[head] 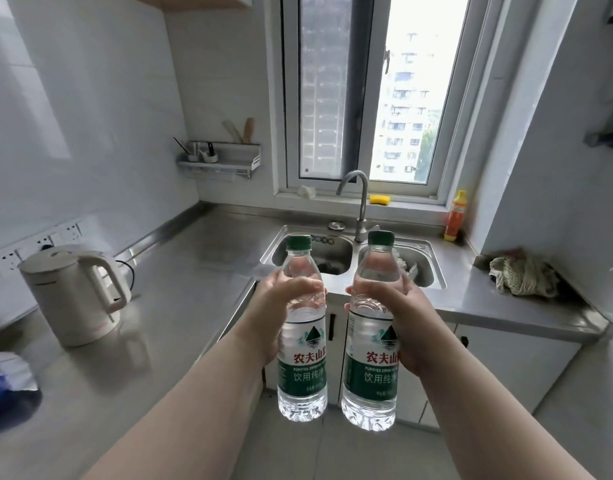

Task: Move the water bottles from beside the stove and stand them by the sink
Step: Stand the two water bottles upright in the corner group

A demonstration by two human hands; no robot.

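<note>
A person's two bare forearms reach in from 6 o'clock, each holding a water bottle upright in the air over the floor, in front of an L-shaped steel worktop (180, 306). The left-hand grip (273, 313) is closed round the upper body of the left bottle (301, 355), fingers wrapped across its front just above the label. The right-hand grip (402, 317) is closed the same way round the right bottle (370, 362), its fingertips showing at the bottle's left edge. The bottles are clear, with green caps and green and white labels. They hang side by side near the middle of the view, close together but not touching, and neither rests on any surface.

Just beyond them, toward 12 o'clock, a double steel sink (272, 252) is set into the worktop, with a curved tap (360, 202) behind it and a window (367, 88) above. A yellow sponge (379, 199) lies on the sill. At 9 o'clock a cream electric kettle (73, 292) stands on the worktop below wall sockets (38, 244). At 2 o'clock an orange bottle (455, 216) stands in the corner, and at 3 o'clock a crumpled cloth (523, 275) lies on the worktop. A wall rack (222, 161) of utensils hangs at 11 o'clock.
</note>
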